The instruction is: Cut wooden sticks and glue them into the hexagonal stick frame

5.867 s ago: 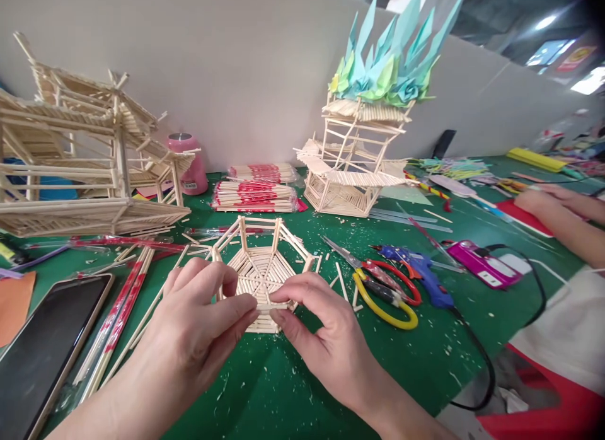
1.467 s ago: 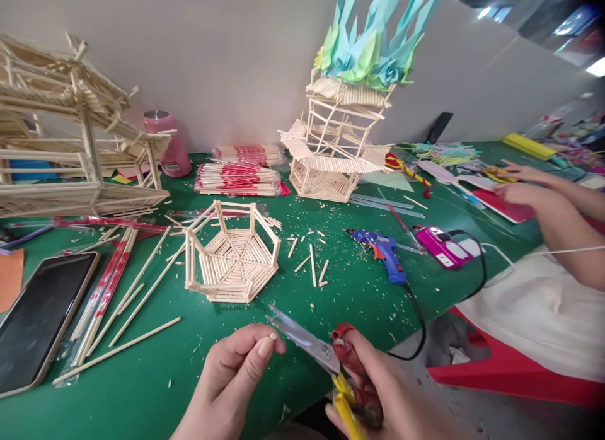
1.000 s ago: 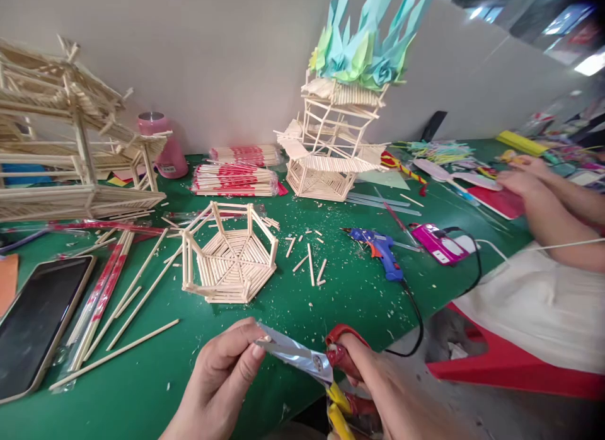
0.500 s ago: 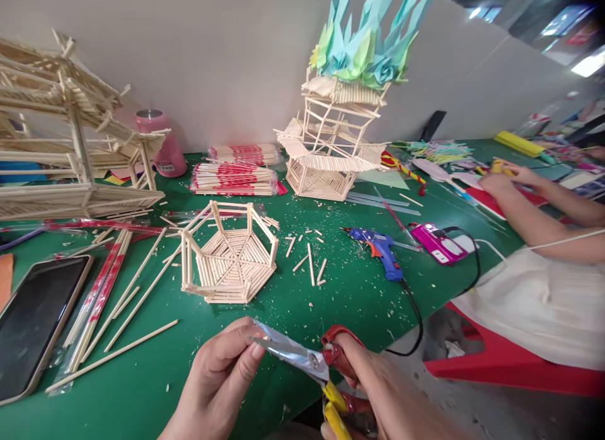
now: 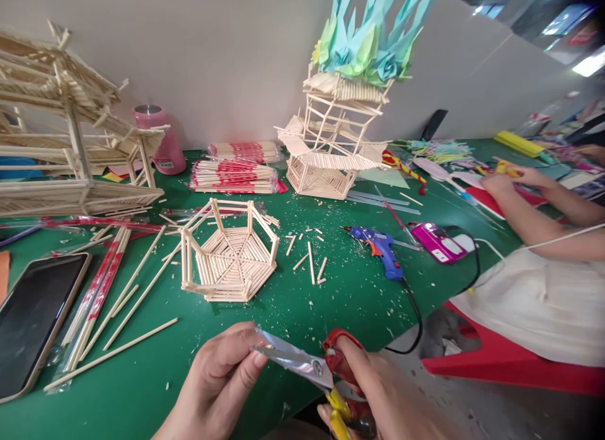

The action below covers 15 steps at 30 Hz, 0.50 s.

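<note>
My right hand (image 5: 373, 377) is wrapped round the red and yellow handles of a pair of scissors (image 5: 302, 363), whose blades point left. My left hand (image 5: 227, 370) is closed in a pinch right at the blade tips. Between its finger and thumb is a short wooden stick, mostly hidden; only a pale end shows by the blades. Beyond both hands sits an eight-sided-looking frame of wooden sticks (image 5: 236, 263), with a radial floor and raised posts. Cut stick pieces (image 5: 311, 262) lie to its right among small chips.
A blue glue gun (image 5: 380, 248) lies at right, its black cord trailing down. Long sticks (image 5: 127, 295) and a phone (image 5: 38, 320) are at left. Behind stand stick towers (image 5: 331, 137), stick packs (image 5: 234, 175) and a pink bottle (image 5: 163, 140). Another person's hands (image 5: 505, 181) work at far right.
The scissors and my right hand have shifted slightly right and down, and the blades look closer together. My left hand has barely moved.
</note>
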Motion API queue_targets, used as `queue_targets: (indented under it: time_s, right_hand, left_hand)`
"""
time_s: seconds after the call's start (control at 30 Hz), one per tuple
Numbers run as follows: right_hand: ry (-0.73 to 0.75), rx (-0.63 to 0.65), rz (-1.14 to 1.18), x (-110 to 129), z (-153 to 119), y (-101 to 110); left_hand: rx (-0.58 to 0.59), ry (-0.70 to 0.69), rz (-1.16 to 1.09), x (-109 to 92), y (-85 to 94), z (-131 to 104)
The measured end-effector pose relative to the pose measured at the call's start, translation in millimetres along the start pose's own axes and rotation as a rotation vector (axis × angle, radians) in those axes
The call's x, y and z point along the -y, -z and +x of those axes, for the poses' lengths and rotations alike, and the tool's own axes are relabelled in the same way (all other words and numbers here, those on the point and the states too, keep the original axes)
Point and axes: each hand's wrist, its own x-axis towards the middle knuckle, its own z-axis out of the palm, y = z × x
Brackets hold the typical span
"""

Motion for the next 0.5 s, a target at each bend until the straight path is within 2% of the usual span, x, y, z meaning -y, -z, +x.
queue_targets:
  time_s: [0.1, 0.23, 0.4, 0.5]
  right_hand:
    - [-0.003, 0.039, -0.023, -0.6, 0.6, 0.6]
    - [0.02, 0.019, 0.016, -1.1, -0.7, -0.3]
    - [-0.024, -0.004, 0.202, 2.1, -1.8, -4.7]
    - [-0.07, -0.039, 0.334, 4.1, 0.8, -8.0]
  left_hand:
    - [0.022, 0.001, 0.022, 0.7, 0.9, -2.1]
    - [0.045, 0.024, 0.03, 2.3, 2.7, -5.4]
    - [0.064, 0.09, -0.03, 4.0, 3.6, -6.3]
    - [0.035, 0.181, -0.114, 2.2, 0.4, -6.3]
